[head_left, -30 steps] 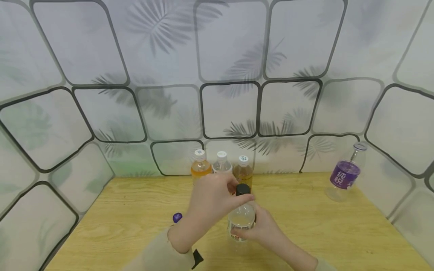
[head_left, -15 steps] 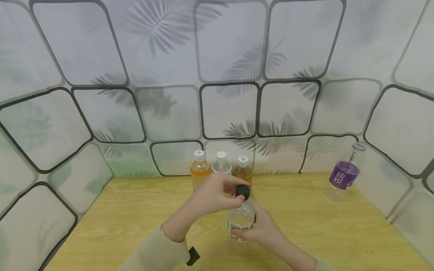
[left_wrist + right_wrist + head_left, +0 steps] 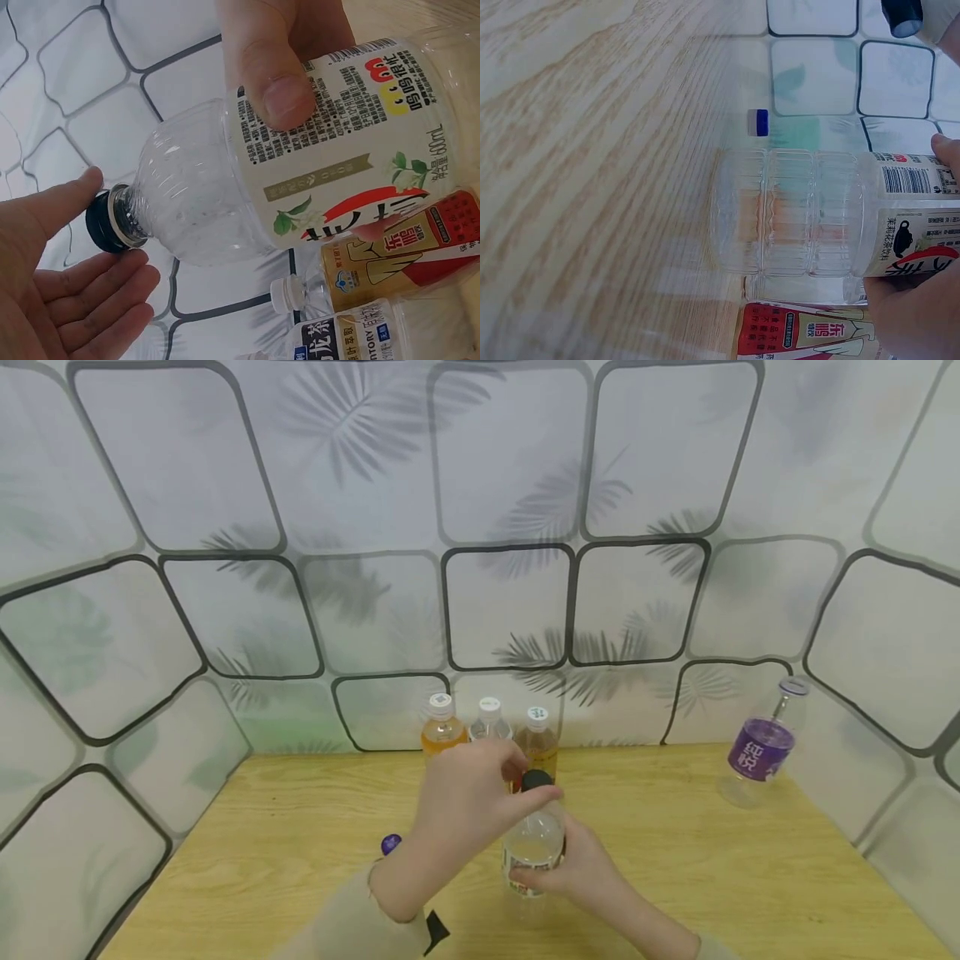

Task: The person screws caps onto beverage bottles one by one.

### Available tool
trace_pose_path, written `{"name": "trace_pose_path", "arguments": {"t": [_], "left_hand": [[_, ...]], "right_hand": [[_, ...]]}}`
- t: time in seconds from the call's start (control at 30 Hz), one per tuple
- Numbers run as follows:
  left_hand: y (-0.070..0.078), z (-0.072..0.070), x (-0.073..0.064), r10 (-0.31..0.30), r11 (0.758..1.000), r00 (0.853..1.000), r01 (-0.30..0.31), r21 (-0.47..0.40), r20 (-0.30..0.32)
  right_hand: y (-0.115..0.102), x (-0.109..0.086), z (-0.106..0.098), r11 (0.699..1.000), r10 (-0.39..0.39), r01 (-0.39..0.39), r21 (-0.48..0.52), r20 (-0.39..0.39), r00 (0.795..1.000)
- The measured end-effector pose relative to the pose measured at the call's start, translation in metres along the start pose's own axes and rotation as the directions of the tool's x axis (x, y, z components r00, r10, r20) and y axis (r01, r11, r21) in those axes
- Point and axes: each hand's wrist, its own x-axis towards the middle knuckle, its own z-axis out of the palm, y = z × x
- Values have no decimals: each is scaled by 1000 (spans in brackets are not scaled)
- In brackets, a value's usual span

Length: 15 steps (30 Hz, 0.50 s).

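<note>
A clear plastic bottle with a black cap stands upright on the table. Its label is pale with green leaves. My right hand grips it around the label, thumb on the near side. At the neck, my left hand pinches the cap between thumb and index finger, as the left wrist view shows; the cap sits on the neck. The other left fingers extend beside it. Under the left wrist a small purple cap lies on the table, partly hidden; it also appears in the right wrist view.
Behind stand an orange-drink bottle, a white-capped clear bottle and a brown-drink bottle. A clear bottle with a purple label is at the far right. Patterned cloth walls surround the wooden table.
My left hand turned back around the black cap, opened so the cap showed, then closed over it again. My right hand and the bottle kept still.
</note>
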Motion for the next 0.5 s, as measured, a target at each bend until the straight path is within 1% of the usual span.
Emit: {"name": "trace_pose_path", "arguments": {"t": [0.07, 0.1, 0.2, 0.27, 0.3, 0.37, 0.43, 0.5], "left_hand": [[2, 0, 0, 23, 999, 1000, -22, 43, -9], [2, 0, 0, 25, 999, 1000, -25, 34, 0], [0, -2, 3, 13, 999, 998, -9, -53, 62], [-4, -3, 7, 7, 990, 992, 12, -143, 129], [-6, -3, 8, 11, 980, 986, 23, -199, 167], [-10, -5, 12, 25, 953, 969, 51, -299, 245], [-16, -5, 15, 43, 919, 949, 85, -385, 313], [-20, -5, 17, 71, 884, 928, 111, -455, 365]], "right_hand": [[0, 0, 0, 1000, -2, 2, 0, 0, 1000], [0, 0, 0, 1000, 3, -3, 6, 1, 1000], [-1, 0, 0, 1000, 12, -12, 14, 4, 1000], [-1, 0, 0, 1000, 19, -19, 20, 4, 1000], [-1, 0, 0, 999, 21, -21, 25, 5, 1000], [0, 0, -1, 999, 20, -20, 31, 7, 1000], [1, 0, -1, 999, 14, -14, 36, 11, 1000], [2, 0, -1, 999, 1, -1, 35, 13, 1000]]}}
